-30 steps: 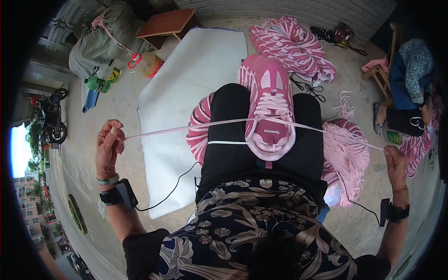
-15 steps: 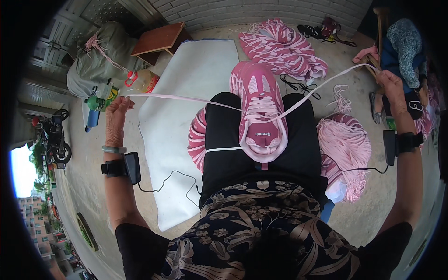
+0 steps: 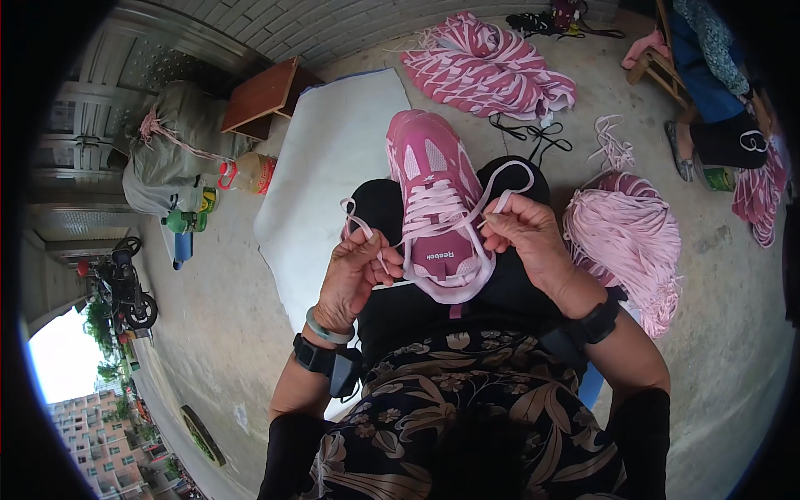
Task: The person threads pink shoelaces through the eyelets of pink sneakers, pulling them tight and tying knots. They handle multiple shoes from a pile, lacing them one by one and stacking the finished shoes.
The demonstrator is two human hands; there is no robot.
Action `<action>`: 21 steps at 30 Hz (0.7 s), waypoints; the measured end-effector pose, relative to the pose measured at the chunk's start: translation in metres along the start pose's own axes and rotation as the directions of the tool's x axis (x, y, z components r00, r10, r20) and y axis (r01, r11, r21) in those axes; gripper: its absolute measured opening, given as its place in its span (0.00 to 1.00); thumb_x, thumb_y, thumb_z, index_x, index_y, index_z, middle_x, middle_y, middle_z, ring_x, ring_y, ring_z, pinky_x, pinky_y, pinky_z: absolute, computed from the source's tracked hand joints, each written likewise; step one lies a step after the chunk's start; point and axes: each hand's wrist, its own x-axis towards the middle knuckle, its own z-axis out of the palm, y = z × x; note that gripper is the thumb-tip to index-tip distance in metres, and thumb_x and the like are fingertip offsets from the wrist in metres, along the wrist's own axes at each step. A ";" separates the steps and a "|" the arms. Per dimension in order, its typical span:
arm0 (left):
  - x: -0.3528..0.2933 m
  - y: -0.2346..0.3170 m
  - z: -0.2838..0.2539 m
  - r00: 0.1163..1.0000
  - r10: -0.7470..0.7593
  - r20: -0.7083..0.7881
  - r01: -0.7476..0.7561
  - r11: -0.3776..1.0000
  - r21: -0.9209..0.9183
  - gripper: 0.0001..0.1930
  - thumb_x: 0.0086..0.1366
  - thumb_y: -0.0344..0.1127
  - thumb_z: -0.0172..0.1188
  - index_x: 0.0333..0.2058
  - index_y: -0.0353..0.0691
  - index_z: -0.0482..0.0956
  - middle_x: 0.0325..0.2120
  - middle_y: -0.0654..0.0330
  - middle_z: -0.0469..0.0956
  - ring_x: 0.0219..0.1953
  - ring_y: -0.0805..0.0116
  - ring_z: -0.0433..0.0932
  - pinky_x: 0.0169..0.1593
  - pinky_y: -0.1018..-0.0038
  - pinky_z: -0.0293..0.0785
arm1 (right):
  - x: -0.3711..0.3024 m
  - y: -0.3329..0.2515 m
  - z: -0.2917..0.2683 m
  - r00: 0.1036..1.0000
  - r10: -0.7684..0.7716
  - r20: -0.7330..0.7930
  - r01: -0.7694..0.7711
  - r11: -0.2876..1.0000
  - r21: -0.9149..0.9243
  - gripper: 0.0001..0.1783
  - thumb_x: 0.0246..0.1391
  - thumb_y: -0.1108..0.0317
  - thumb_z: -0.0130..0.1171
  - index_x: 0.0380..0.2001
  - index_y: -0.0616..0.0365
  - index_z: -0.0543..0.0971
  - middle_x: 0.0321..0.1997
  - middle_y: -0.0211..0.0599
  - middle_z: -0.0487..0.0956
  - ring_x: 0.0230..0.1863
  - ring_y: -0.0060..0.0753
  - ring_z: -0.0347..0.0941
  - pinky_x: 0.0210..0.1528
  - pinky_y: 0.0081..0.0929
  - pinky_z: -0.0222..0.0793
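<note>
A pink sneaker (image 3: pixel 437 252) rests on my lap between my thighs, its toe pointing away from me. Its pale pink shoelace (image 3: pixel 429 208) crosses the tongue in several rows, and the two loose ends come off either side. My left hand (image 3: pixel 357 271), beside the shoe's left collar, pinches one end, which loops up above the fingers. On the other side my right hand (image 3: pixel 523 237) pinches the second end between thumb and forefinger. That end arcs above the hand in a wide loop. Both hands are close to the shoe's opening.
Bundles of pink shoe uppers (image 3: pixel 492 71) lie on the floor ahead, with a heap of pale pink laces (image 3: pixel 625 242) at right. A white sheet (image 3: pixel 321 150), a wooden stool (image 3: pixel 265 96) and bottles (image 3: pixel 250 173) are at left. Another person (image 3: pixel 721 100) sits at far right.
Both hands have come in from wide apart to beside the shoe. The lace ends, stretched out before, now hang in slack loops. The view has shifted slightly.
</note>
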 end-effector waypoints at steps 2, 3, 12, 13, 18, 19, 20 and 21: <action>-0.001 -0.002 0.003 0.999 0.039 -0.005 -0.039 0.999 0.016 0.09 0.65 0.36 0.47 0.31 0.38 0.71 0.24 0.55 0.77 0.23 0.68 0.78 0.24 0.80 0.73 | 0.002 0.005 0.000 1.000 -0.026 0.016 0.026 1.000 0.001 0.03 0.53 0.70 0.55 0.31 0.57 0.76 0.24 0.27 0.75 0.23 0.13 0.69 0.25 0.11 0.62; -0.001 -0.004 0.003 0.998 0.062 -0.008 -0.062 0.998 0.019 0.09 0.65 0.37 0.48 0.31 0.38 0.71 0.24 0.55 0.77 0.24 0.68 0.78 0.25 0.79 0.73 | 0.002 0.007 0.000 0.999 -0.039 0.014 0.039 0.999 -0.005 0.03 0.53 0.70 0.55 0.30 0.57 0.76 0.24 0.26 0.75 0.23 0.13 0.69 0.25 0.10 0.62; 0.002 -0.017 0.006 0.953 0.225 -0.205 -0.231 0.973 -0.007 0.11 0.63 0.39 0.52 0.27 0.39 0.74 0.22 0.63 0.74 0.20 0.73 0.71 0.25 0.81 0.67 | 0.010 0.014 0.000 0.983 -0.181 0.013 0.181 0.980 -0.087 0.02 0.53 0.74 0.54 0.29 0.60 0.75 0.23 0.23 0.73 0.24 0.10 0.64 0.26 0.11 0.62; 0.003 -0.018 0.004 0.950 0.226 -0.217 -0.231 0.973 0.003 0.11 0.63 0.39 0.53 0.27 0.39 0.74 0.20 0.64 0.73 0.18 0.74 0.69 0.23 0.82 0.65 | 0.011 0.016 -0.001 0.977 -0.212 0.017 0.212 0.970 -0.118 0.02 0.53 0.75 0.54 0.29 0.62 0.75 0.23 0.23 0.72 0.24 0.09 0.64 0.26 0.11 0.63; -0.001 -0.018 0.008 0.980 0.145 -0.135 -0.166 0.973 -0.159 0.08 0.63 0.36 0.53 0.27 0.40 0.74 0.14 0.67 0.69 0.12 0.78 0.63 0.16 0.84 0.58 | 0.016 0.017 0.000 0.876 -0.478 0.064 0.461 0.794 -0.397 0.01 0.49 0.77 0.55 0.28 0.61 0.74 0.24 0.32 0.74 0.22 0.21 0.67 0.25 0.17 0.64; -0.002 -0.020 0.010 0.978 0.148 -0.147 -0.176 0.964 -0.198 0.07 0.63 0.35 0.53 0.27 0.40 0.75 0.12 0.67 0.69 0.11 0.79 0.63 0.15 0.84 0.57 | 0.017 0.017 0.003 0.803 -0.584 0.119 0.554 0.657 -0.512 0.02 0.48 0.77 0.55 0.28 0.61 0.74 0.24 0.34 0.74 0.22 0.25 0.68 0.25 0.18 0.64; -0.002 -0.022 0.011 0.975 0.165 -0.151 -0.191 0.964 -0.182 0.06 0.62 0.34 0.53 0.28 0.41 0.74 0.13 0.67 0.69 0.11 0.79 0.64 0.14 0.84 0.57 | 0.016 0.014 0.005 0.761 -0.620 0.191 0.582 0.522 -0.624 0.02 0.48 0.77 0.56 0.27 0.62 0.74 0.24 0.34 0.74 0.23 0.24 0.69 0.27 0.19 0.65; -0.002 -0.024 0.012 0.971 0.181 -0.157 -0.207 0.964 -0.168 0.05 0.62 0.33 0.53 0.29 0.41 0.74 0.13 0.67 0.69 0.11 0.79 0.64 0.14 0.84 0.57 | 0.013 0.010 0.007 0.718 -0.641 0.272 0.598 0.367 -0.713 0.02 0.47 0.78 0.56 0.27 0.64 0.74 0.25 0.34 0.74 0.24 0.24 0.69 0.28 0.20 0.65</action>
